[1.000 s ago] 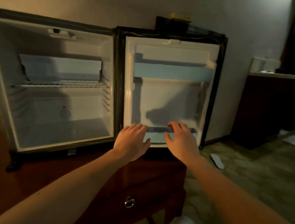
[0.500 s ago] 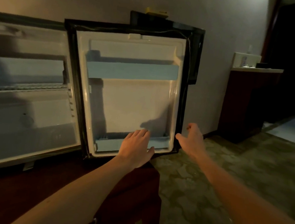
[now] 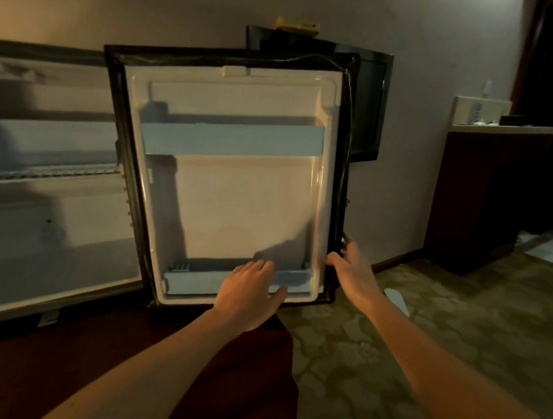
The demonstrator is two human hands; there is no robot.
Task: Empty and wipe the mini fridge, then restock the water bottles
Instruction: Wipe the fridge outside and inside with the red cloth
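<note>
Open fridge door [image 3: 236,184] held at its lower edge by both hands.

The fridge [image 3: 39,189] stands on a dark wood surface [image 3: 26,370], its white cavity at the left with a wire shelf [image 3: 41,170] across it; the door swings out to the right, inner side facing the camera. The left hand [image 3: 248,295] lies flat with relaxed fingers on the low door bin [image 3: 294,278]. The right hand [image 3: 352,269] grips the door's black outer edge near the bottom corner, thumb on the front. A pale blue rail [image 3: 231,142] crosses the door's upper part. Behind the door, a dark screen [image 3: 369,109] stands at the wall with a yellow box [image 3: 298,25] on top; its print is too blurred to read. At the right, a dark cabinet [image 3: 483,198] stands on patterned carpet [image 3: 426,330].
</note>
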